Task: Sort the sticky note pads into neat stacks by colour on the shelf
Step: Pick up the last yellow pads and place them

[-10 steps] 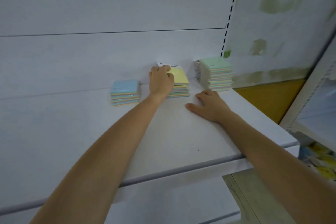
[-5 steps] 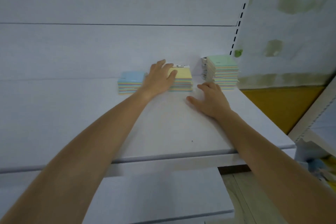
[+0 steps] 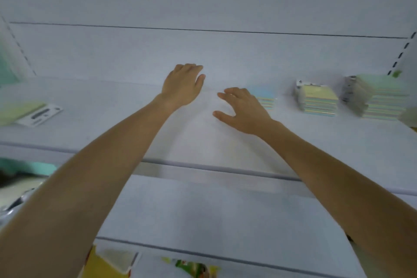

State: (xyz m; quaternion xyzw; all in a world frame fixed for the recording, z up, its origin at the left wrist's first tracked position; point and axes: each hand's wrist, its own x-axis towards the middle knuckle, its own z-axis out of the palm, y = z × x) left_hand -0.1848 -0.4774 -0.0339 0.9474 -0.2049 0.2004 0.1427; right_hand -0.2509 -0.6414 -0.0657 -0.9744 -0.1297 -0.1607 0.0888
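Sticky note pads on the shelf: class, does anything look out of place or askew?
Yes: a pale green pad lies alone at the far left of the shelf, far from the green-topped stack at the right.

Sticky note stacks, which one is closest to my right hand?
The blue-topped stack, just behind the right hand; the yellow-topped stack and green-topped stack stand farther right.

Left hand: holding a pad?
No, the left hand is empty, fingers loosely curled over the shelf, left of the blue stack.
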